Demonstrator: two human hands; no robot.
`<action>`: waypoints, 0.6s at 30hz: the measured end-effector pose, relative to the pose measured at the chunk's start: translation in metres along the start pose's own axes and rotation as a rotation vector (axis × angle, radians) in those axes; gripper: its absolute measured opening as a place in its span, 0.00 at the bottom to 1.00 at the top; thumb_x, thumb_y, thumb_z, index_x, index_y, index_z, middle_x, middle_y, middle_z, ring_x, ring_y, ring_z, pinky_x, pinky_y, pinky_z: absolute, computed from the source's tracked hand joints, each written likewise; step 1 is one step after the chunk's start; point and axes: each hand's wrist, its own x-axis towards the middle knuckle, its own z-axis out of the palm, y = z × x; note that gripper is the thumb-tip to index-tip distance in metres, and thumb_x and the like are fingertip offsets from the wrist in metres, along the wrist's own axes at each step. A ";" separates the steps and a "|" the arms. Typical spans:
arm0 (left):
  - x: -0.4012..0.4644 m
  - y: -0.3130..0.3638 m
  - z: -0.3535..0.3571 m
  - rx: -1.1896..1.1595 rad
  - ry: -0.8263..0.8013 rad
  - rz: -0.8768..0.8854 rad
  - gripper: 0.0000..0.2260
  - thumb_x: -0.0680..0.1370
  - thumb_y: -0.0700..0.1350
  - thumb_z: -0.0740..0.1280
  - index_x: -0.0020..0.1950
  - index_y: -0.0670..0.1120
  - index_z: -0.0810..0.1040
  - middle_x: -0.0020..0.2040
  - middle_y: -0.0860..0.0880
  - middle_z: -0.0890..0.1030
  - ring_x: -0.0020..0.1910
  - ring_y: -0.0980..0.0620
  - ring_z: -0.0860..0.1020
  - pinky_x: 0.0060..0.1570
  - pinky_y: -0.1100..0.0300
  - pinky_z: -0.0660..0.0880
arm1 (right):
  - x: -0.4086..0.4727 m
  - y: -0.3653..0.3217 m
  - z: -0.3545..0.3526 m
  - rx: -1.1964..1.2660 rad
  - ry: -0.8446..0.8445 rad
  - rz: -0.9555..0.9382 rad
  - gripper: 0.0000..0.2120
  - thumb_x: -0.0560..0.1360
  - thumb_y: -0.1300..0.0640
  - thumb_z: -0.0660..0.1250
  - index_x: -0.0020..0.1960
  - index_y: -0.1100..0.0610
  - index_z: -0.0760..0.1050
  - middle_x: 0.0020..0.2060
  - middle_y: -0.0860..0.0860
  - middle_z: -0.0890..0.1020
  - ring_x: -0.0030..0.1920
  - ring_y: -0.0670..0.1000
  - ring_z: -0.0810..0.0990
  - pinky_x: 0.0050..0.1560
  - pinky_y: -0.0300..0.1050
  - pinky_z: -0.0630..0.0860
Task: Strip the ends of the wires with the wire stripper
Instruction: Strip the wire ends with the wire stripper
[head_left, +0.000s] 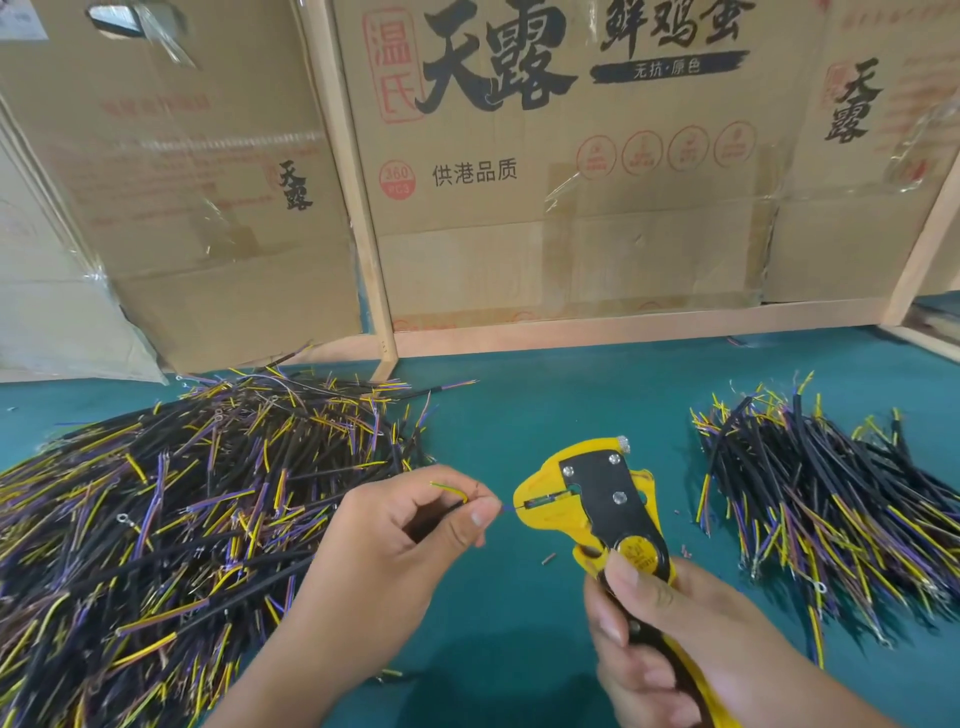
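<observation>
My left hand (410, 540) pinches a short black cable whose thin purple lead (508, 511) points right into the jaws of the wire stripper; its yellow lead (449, 487) curls up above my fingers. My right hand (670, 629) grips the handles of the yellow and black wire stripper (597, 499), jaws facing left and touching the purple lead's tip. A big heap of black, yellow and purple wires (171, 509) lies at the left. A smaller heap of wires (831, 499) lies at the right.
The work surface is a green mat (519, 415). Small bits of cut insulation (548, 559) lie on it near the stripper. Printed cardboard boxes (545, 156) behind a pale wooden frame (623, 325) close off the back.
</observation>
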 end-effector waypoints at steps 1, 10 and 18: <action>0.000 0.000 -0.001 0.001 -0.003 -0.001 0.15 0.74 0.62 0.67 0.46 0.52 0.83 0.36 0.46 0.80 0.35 0.39 0.74 0.33 0.45 0.72 | 0.000 0.000 -0.001 -0.010 -0.009 -0.003 0.23 0.66 0.38 0.79 0.36 0.56 0.76 0.25 0.51 0.68 0.22 0.47 0.65 0.24 0.36 0.64; 0.002 0.003 -0.006 0.031 0.002 0.014 0.14 0.73 0.63 0.67 0.46 0.54 0.84 0.35 0.48 0.81 0.33 0.39 0.74 0.30 0.46 0.71 | 0.000 -0.004 -0.003 -0.047 -0.055 -0.009 0.22 0.67 0.37 0.78 0.37 0.55 0.77 0.25 0.51 0.69 0.23 0.47 0.67 0.25 0.35 0.65; 0.002 0.007 -0.009 0.044 -0.012 0.043 0.09 0.74 0.59 0.70 0.44 0.55 0.84 0.32 0.52 0.81 0.29 0.59 0.70 0.28 0.66 0.66 | -0.001 -0.008 -0.006 -0.055 -0.106 -0.013 0.19 0.69 0.38 0.77 0.40 0.54 0.79 0.26 0.49 0.71 0.25 0.45 0.72 0.27 0.34 0.67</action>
